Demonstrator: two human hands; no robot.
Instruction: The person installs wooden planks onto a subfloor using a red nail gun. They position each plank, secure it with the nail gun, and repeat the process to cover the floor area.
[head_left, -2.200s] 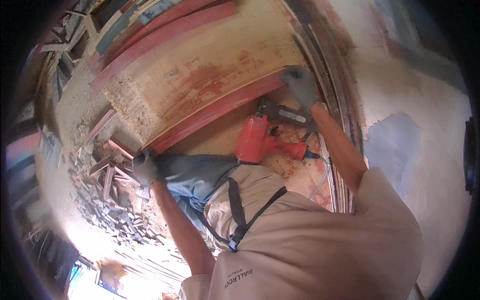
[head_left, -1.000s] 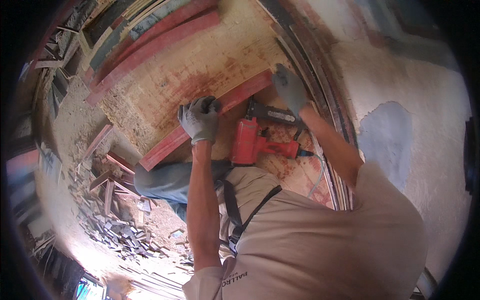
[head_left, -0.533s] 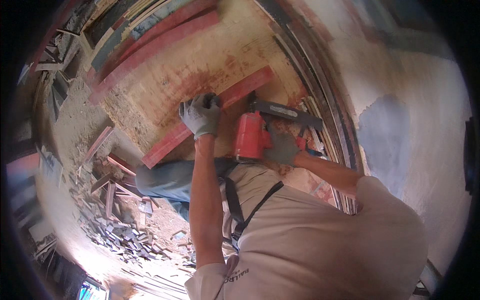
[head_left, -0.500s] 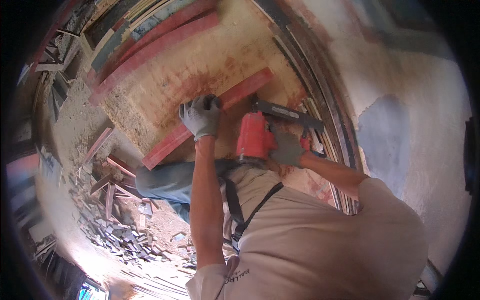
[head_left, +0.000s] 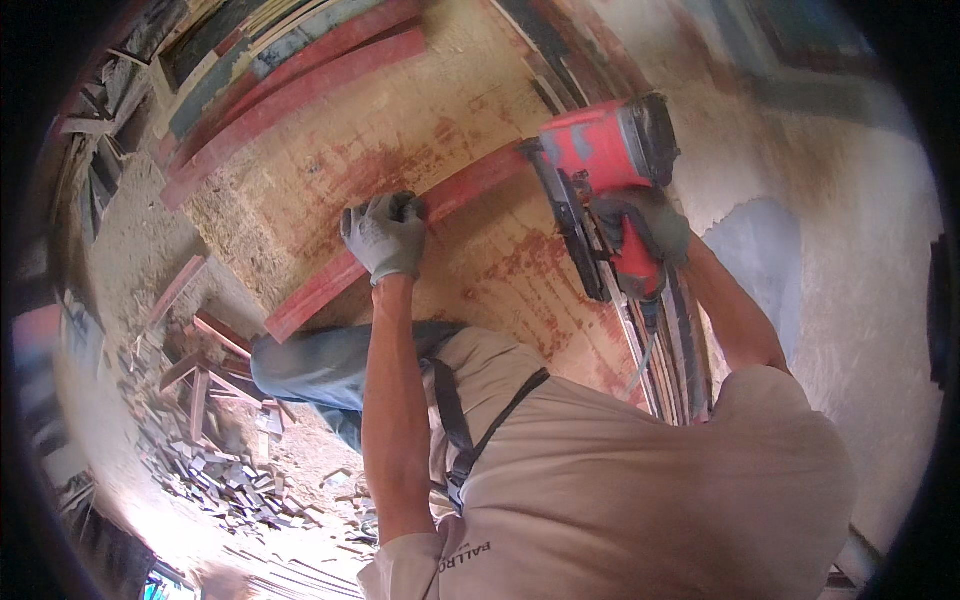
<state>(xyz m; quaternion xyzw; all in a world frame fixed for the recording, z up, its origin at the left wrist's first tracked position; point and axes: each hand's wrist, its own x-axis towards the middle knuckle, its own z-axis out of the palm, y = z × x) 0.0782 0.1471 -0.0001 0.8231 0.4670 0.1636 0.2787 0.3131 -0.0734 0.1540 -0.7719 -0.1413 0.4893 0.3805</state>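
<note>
strip (head_left: 480, 183) on board (head_left: 450, 110), nail gun (head_left: 595, 145) at its right end, scrap pile (head_left: 235, 475) lower left

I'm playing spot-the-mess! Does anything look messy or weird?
Yes. Small dark pieces lie jumbled at the picture's lower left instead of neatly stacked, and reddish stains blotch the tan board near the left hand.

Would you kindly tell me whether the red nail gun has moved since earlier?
Yes, the red nail gun has moved up and right, closer to the grey patch.
</note>
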